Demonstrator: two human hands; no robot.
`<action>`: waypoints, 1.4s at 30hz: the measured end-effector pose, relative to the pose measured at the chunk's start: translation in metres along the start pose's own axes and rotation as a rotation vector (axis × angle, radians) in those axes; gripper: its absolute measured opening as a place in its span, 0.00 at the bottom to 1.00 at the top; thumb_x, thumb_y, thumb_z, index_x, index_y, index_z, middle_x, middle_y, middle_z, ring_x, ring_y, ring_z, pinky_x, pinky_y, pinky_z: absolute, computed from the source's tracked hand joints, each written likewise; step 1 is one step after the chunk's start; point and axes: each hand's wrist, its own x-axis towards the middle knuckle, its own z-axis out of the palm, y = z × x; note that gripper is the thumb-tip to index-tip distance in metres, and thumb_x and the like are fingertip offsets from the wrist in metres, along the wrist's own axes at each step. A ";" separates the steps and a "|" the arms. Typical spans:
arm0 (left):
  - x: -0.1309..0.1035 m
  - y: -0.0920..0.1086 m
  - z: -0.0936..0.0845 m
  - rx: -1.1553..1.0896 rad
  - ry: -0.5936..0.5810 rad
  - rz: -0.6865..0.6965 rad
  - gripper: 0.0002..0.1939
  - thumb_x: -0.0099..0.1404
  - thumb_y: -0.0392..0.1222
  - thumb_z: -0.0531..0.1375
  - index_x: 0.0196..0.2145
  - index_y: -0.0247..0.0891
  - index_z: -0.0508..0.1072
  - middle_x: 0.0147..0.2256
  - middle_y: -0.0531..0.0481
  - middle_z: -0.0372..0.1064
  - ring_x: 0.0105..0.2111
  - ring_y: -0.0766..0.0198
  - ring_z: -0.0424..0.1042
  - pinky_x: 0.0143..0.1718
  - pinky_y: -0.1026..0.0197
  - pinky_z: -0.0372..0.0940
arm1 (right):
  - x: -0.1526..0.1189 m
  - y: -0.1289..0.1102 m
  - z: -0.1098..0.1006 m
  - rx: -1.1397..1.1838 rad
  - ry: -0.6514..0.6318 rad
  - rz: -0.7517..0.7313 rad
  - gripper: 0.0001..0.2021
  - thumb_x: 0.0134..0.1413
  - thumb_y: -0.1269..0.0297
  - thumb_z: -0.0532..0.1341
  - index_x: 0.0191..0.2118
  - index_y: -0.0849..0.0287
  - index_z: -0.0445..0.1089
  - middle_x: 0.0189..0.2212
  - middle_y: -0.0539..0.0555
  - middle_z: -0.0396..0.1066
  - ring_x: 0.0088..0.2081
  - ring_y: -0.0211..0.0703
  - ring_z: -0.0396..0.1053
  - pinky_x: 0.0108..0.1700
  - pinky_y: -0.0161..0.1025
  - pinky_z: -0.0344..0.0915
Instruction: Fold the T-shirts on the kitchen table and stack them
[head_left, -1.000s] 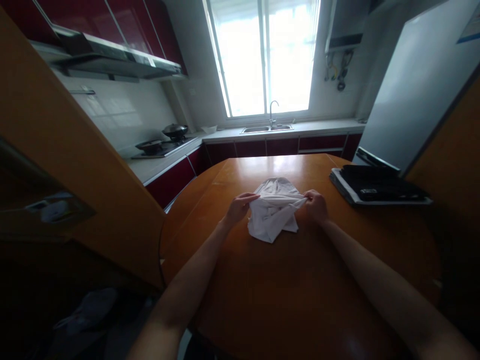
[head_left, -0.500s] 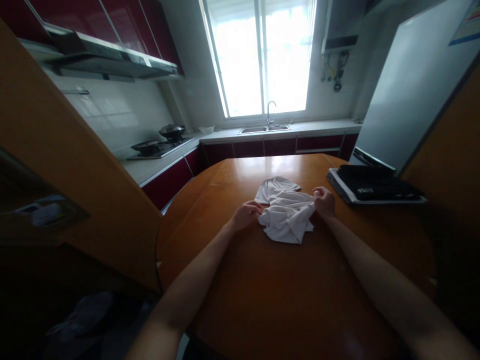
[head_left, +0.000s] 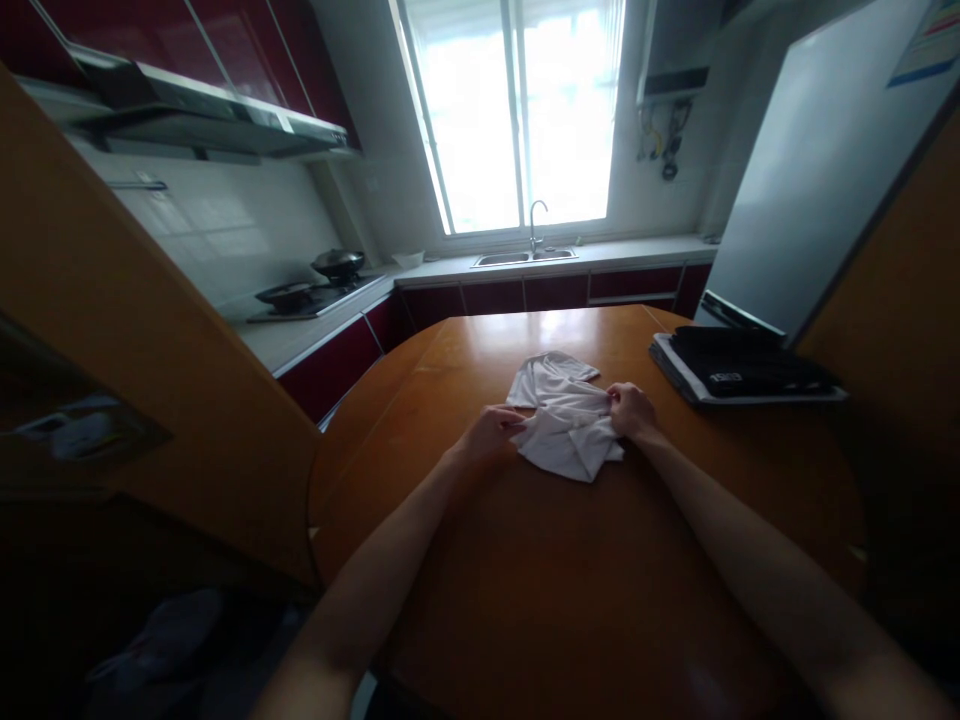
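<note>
Lettering in view, none of it readable

And there it is, at the right of the table (head_left: 525,580): white lettering (head_left: 725,377), one short row of characters on the black folded cloth (head_left: 750,350), too blurred to call! Top right corner, the fridge (head_left: 810,150) wears a label (head_left: 926,45), coloured stripes above a blue band, cut by the edge of view, its print too small to read!

The single view looks from the person's head, forward and down over the near edge of the wooden counter (head_left: 525,580), facing the double-basin sink (head_left: 531,257) and sliding window (head_left: 469,120).
</note>
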 end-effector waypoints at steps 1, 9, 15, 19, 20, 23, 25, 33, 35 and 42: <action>0.000 -0.001 -0.004 0.002 0.035 0.004 0.17 0.65 0.53 0.65 0.34 0.35 0.84 0.31 0.47 0.75 0.29 0.65 0.69 0.30 0.64 0.61 | 0.001 0.004 -0.002 0.003 0.026 0.022 0.13 0.60 0.69 0.56 0.41 0.58 0.78 0.41 0.60 0.76 0.42 0.48 0.72 0.42 0.39 0.62; 0.001 -0.014 -0.004 -0.178 0.089 -0.105 0.28 0.69 0.63 0.57 0.46 0.34 0.81 0.35 0.43 0.80 0.30 0.61 0.75 0.33 0.60 0.69 | -0.009 -0.023 -0.033 0.066 0.285 -0.103 0.13 0.60 0.66 0.55 0.44 0.61 0.75 0.44 0.62 0.72 0.47 0.53 0.68 0.50 0.44 0.62; -0.003 -0.024 -0.005 0.068 0.054 -0.102 0.12 0.66 0.45 0.61 0.39 0.36 0.82 0.36 0.45 0.81 0.32 0.62 0.75 0.35 0.61 0.69 | -0.084 -0.108 -0.025 -0.087 -0.140 -0.593 0.13 0.57 0.51 0.64 0.35 0.55 0.74 0.39 0.59 0.75 0.44 0.53 0.68 0.49 0.46 0.60; -0.004 -0.021 -0.003 0.054 0.051 -0.090 0.11 0.66 0.40 0.59 0.37 0.37 0.82 0.36 0.46 0.80 0.35 0.61 0.76 0.38 0.61 0.69 | -0.092 -0.116 -0.023 -0.161 -0.295 -0.620 0.07 0.59 0.66 0.59 0.35 0.58 0.75 0.40 0.60 0.76 0.44 0.52 0.70 0.45 0.43 0.60; -0.004 -0.021 -0.001 0.046 0.057 -0.081 0.11 0.67 0.40 0.59 0.37 0.37 0.82 0.35 0.47 0.79 0.36 0.61 0.76 0.39 0.61 0.69 | -0.086 -0.110 -0.028 -0.116 -0.325 -0.612 0.07 0.58 0.69 0.58 0.33 0.58 0.75 0.37 0.58 0.77 0.41 0.49 0.71 0.43 0.41 0.61; -0.004 -0.020 0.003 0.055 0.058 -0.048 0.10 0.68 0.42 0.60 0.38 0.37 0.81 0.36 0.46 0.79 0.34 0.62 0.75 0.38 0.61 0.69 | -0.061 -0.081 -0.057 0.121 -0.354 -0.514 0.07 0.55 0.67 0.60 0.27 0.57 0.72 0.26 0.51 0.74 0.30 0.41 0.69 0.35 0.36 0.60; -0.003 -0.019 0.007 0.082 0.045 -0.020 0.10 0.68 0.42 0.60 0.39 0.37 0.81 0.36 0.46 0.79 0.33 0.63 0.74 0.37 0.61 0.69 | -0.049 -0.056 -0.080 0.296 -0.253 -0.444 0.10 0.56 0.61 0.61 0.26 0.57 0.72 0.24 0.50 0.73 0.28 0.41 0.69 0.33 0.36 0.60; 0.004 0.010 0.037 0.166 0.020 0.123 0.23 0.61 0.46 0.70 0.53 0.42 0.76 0.50 0.42 0.75 0.50 0.53 0.73 0.54 0.52 0.68 | -0.040 0.039 -0.119 0.640 0.323 0.117 0.18 0.46 0.46 0.66 0.33 0.58 0.73 0.26 0.53 0.74 0.27 0.45 0.70 0.27 0.38 0.64; 0.005 0.017 0.044 0.155 0.035 0.110 0.21 0.66 0.46 0.66 0.55 0.43 0.75 0.52 0.42 0.74 0.50 0.54 0.74 0.55 0.53 0.68 | -0.038 0.049 -0.115 0.678 0.394 0.185 0.18 0.46 0.46 0.66 0.34 0.57 0.72 0.26 0.53 0.73 0.27 0.45 0.69 0.26 0.37 0.63; 0.030 0.006 0.057 0.188 0.135 -0.082 0.14 0.66 0.38 0.62 0.50 0.42 0.77 0.46 0.44 0.78 0.46 0.53 0.77 0.50 0.52 0.70 | -0.029 0.055 -0.109 0.696 0.549 0.305 0.19 0.48 0.46 0.63 0.37 0.59 0.68 0.27 0.51 0.68 0.28 0.42 0.65 0.27 0.37 0.60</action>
